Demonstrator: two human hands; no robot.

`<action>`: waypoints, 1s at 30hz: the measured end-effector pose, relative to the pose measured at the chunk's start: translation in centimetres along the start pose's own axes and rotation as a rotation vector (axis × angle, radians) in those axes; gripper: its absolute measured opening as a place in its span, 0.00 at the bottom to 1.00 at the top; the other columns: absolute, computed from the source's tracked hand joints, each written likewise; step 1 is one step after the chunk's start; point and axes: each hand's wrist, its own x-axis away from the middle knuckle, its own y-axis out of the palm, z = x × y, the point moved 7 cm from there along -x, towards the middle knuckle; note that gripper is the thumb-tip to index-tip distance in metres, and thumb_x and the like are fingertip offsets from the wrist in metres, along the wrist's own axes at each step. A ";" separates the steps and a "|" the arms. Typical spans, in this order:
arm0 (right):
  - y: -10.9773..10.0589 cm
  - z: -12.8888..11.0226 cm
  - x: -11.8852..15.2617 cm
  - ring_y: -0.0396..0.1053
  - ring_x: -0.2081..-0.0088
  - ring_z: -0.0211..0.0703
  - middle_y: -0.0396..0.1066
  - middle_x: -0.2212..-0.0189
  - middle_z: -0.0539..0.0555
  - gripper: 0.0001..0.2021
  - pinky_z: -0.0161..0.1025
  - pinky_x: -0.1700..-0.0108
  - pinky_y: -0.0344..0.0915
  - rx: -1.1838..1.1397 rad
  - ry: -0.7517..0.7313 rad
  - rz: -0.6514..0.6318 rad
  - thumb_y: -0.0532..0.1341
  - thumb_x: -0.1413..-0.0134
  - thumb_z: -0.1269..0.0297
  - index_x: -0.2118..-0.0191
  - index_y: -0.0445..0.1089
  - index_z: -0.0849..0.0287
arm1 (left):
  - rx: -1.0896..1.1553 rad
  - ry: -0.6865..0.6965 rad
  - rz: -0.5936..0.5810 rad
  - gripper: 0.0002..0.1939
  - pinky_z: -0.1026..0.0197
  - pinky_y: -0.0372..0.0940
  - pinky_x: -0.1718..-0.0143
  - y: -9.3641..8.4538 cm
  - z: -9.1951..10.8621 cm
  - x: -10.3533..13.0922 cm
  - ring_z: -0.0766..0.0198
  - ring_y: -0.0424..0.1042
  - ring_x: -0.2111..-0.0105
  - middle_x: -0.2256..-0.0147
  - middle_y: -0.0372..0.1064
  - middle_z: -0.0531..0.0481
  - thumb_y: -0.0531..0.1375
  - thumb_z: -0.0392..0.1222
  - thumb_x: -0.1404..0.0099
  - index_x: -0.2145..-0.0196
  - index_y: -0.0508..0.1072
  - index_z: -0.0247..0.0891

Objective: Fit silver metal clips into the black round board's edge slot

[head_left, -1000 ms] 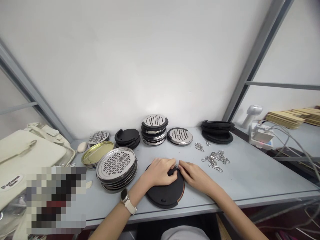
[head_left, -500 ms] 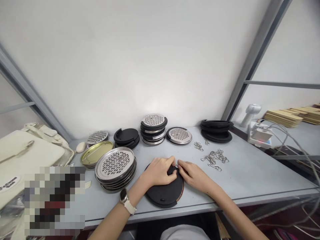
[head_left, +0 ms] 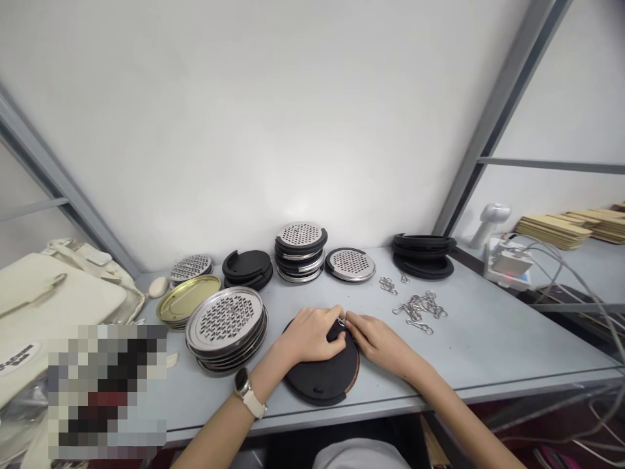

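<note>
A round black plastic disc (head_left: 317, 378) lies flat at the table's front edge, with a thin copper-brown strip along its right rim. My left hand (head_left: 312, 333) rests over its far part, thumb and fingers curled, pressing on it. At the disc's far edge my right hand (head_left: 375, 337) pinches a small silver metal clip (head_left: 342, 322), mostly hidden between the fingertips of both hands. Loose silver clips (head_left: 422, 306) lie in a heap right of my right hand, and a smaller group (head_left: 388, 285) sits behind them.
Stacked metal grater discs (head_left: 225, 320) and gold-coloured round lids (head_left: 189, 299) stand at left. Along the wall are black holders (head_left: 248, 266), a stack with grater tops (head_left: 301, 236), a single grater disc (head_left: 351, 264) and black rings (head_left: 422, 255). A cream bag (head_left: 58, 293) is far left.
The silver clip between my fingertips has shifted slightly left, and more of it shows. My right fingertips have moved slightly left with it. The disc stays in place.
</note>
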 end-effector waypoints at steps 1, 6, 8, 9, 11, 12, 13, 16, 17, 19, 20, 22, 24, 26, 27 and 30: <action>0.0 0.0 0.0 0.67 0.71 0.42 0.68 0.72 0.52 0.11 0.36 0.67 0.58 -0.002 0.001 0.005 0.43 0.34 0.64 0.63 0.59 0.56 | -0.005 0.001 -0.004 0.09 0.61 0.54 0.73 0.0 0.0 0.0 0.59 0.71 0.70 0.71 0.70 0.52 0.53 0.45 0.38 0.61 0.61 0.42; -0.3 -0.1 0.0 0.63 0.75 0.40 0.64 0.76 0.49 0.11 0.35 0.70 0.57 0.001 0.014 0.017 0.43 0.35 0.65 0.68 0.56 0.55 | -0.015 -0.006 -0.014 0.07 0.61 0.53 0.74 -0.2 0.1 -0.1 0.60 0.70 0.71 0.72 0.69 0.53 0.53 0.45 0.39 0.63 0.61 0.41; -0.3 -0.3 0.1 0.62 0.75 0.40 0.64 0.76 0.49 0.09 0.35 0.70 0.56 0.001 0.004 0.011 0.44 0.36 0.66 0.68 0.55 0.55 | -0.014 -0.004 -0.016 0.07 0.61 0.52 0.75 -0.2 0.1 -0.1 0.60 0.70 0.71 0.72 0.69 0.54 0.53 0.45 0.39 0.63 0.61 0.42; -0.4 -0.4 0.1 0.62 0.75 0.40 0.64 0.76 0.49 0.09 0.35 0.70 0.56 0.003 -0.002 0.006 0.44 0.37 0.67 0.68 0.55 0.55 | -0.012 -0.003 -0.014 0.07 0.60 0.52 0.75 -0.3 0.2 -0.1 0.61 0.70 0.72 0.72 0.69 0.54 0.53 0.45 0.39 0.64 0.61 0.42; -0.4 -0.5 0.2 0.62 0.74 0.39 0.64 0.75 0.49 0.07 0.35 0.69 0.56 0.009 -0.009 -0.007 0.45 0.38 0.69 0.68 0.55 0.55 | -0.003 0.005 -0.003 0.07 0.60 0.51 0.75 -0.3 0.2 -0.1 0.61 0.69 0.72 0.72 0.69 0.54 0.53 0.45 0.39 0.64 0.61 0.42; -0.5 -0.5 0.2 0.62 0.74 0.39 0.64 0.75 0.48 0.07 0.35 0.69 0.56 0.013 -0.011 -0.011 0.46 0.39 0.70 0.68 0.55 0.55 | 0.002 0.008 0.004 0.07 0.60 0.50 0.75 -0.4 0.2 -0.1 0.61 0.69 0.72 0.72 0.69 0.54 0.53 0.45 0.39 0.64 0.61 0.42; -0.5 -0.6 0.3 0.62 0.73 0.39 0.64 0.75 0.48 0.06 0.35 0.69 0.56 0.019 -0.015 -0.013 0.46 0.40 0.71 0.68 0.55 0.56 | 0.009 0.011 0.010 0.07 0.61 0.50 0.75 -0.4 0.2 0.0 0.61 0.69 0.72 0.72 0.69 0.54 0.53 0.45 0.39 0.64 0.61 0.42; -0.6 -0.8 0.3 0.61 0.73 0.39 0.64 0.74 0.49 0.06 0.35 0.68 0.55 0.038 -0.034 -0.016 0.47 0.41 0.72 0.68 0.55 0.56 | 0.030 0.015 0.014 0.06 0.61 0.49 0.75 -0.3 0.2 0.0 0.62 0.68 0.73 0.72 0.68 0.55 0.53 0.44 0.39 0.64 0.61 0.42; -0.7 -0.8 0.4 0.61 0.73 0.39 0.64 0.74 0.49 0.06 0.35 0.68 0.55 0.041 -0.039 -0.015 0.48 0.42 0.72 0.68 0.56 0.56 | 0.036 0.016 0.014 0.06 0.61 0.49 0.75 -0.2 0.1 0.0 0.62 0.68 0.73 0.72 0.68 0.55 0.53 0.44 0.39 0.65 0.61 0.42; -0.7 -0.9 0.4 0.60 0.73 0.39 0.63 0.75 0.49 0.06 0.35 0.69 0.55 0.044 -0.045 -0.013 0.48 0.43 0.72 0.69 0.56 0.56 | 0.043 0.021 0.013 0.06 0.61 0.50 0.75 -0.2 0.1 0.0 0.62 0.68 0.73 0.72 0.68 0.55 0.54 0.44 0.39 0.64 0.61 0.42; -0.7 -0.8 0.4 0.60 0.73 0.39 0.63 0.75 0.49 0.06 0.35 0.69 0.55 0.045 -0.046 -0.010 0.48 0.43 0.72 0.70 0.56 0.56 | 0.043 0.022 0.012 0.06 0.61 0.50 0.75 -0.2 0.1 0.0 0.62 0.68 0.73 0.72 0.68 0.55 0.54 0.44 0.39 0.64 0.61 0.42; -0.7 -0.7 0.4 0.60 0.73 0.39 0.63 0.75 0.49 0.06 0.35 0.69 0.55 0.047 -0.049 -0.004 0.49 0.43 0.72 0.70 0.56 0.57 | 0.039 0.021 0.005 0.06 0.61 0.50 0.74 -0.2 0.1 0.0 0.62 0.68 0.72 0.71 0.69 0.55 0.54 0.44 0.39 0.64 0.61 0.42; -0.6 -0.6 0.4 0.60 0.73 0.39 0.64 0.74 0.50 0.06 0.35 0.68 0.56 0.045 -0.052 -0.005 0.48 0.42 0.72 0.70 0.57 0.57 | 0.032 0.016 -0.002 0.07 0.61 0.51 0.74 -0.2 0.1 0.0 0.61 0.69 0.71 0.71 0.69 0.54 0.54 0.44 0.39 0.63 0.61 0.42; -0.6 -0.5 0.3 0.61 0.73 0.39 0.64 0.74 0.50 0.07 0.35 0.68 0.57 0.036 -0.051 -0.011 0.48 0.41 0.71 0.69 0.58 0.57 | 0.030 0.011 -0.010 0.07 0.61 0.52 0.73 -0.2 0.1 -0.1 0.61 0.70 0.70 0.70 0.70 0.54 0.53 0.44 0.39 0.62 0.61 0.42; -0.5 -0.5 0.3 0.61 0.73 0.39 0.65 0.74 0.51 0.08 0.35 0.68 0.57 0.032 -0.051 -0.013 0.47 0.40 0.71 0.69 0.59 0.57 | 0.029 0.009 -0.015 0.07 0.62 0.53 0.73 -0.2 0.1 -0.1 0.61 0.70 0.70 0.69 0.70 0.53 0.53 0.44 0.38 0.62 0.61 0.42; -0.4 -0.5 0.2 0.62 0.72 0.39 0.66 0.73 0.51 0.09 0.36 0.67 0.58 0.026 -0.054 -0.017 0.46 0.38 0.70 0.68 0.60 0.58 | 0.026 -0.002 -0.030 0.08 0.62 0.54 0.73 -0.2 0.1 -0.1 0.59 0.71 0.69 0.69 0.70 0.52 0.53 0.46 0.38 0.61 0.61 0.42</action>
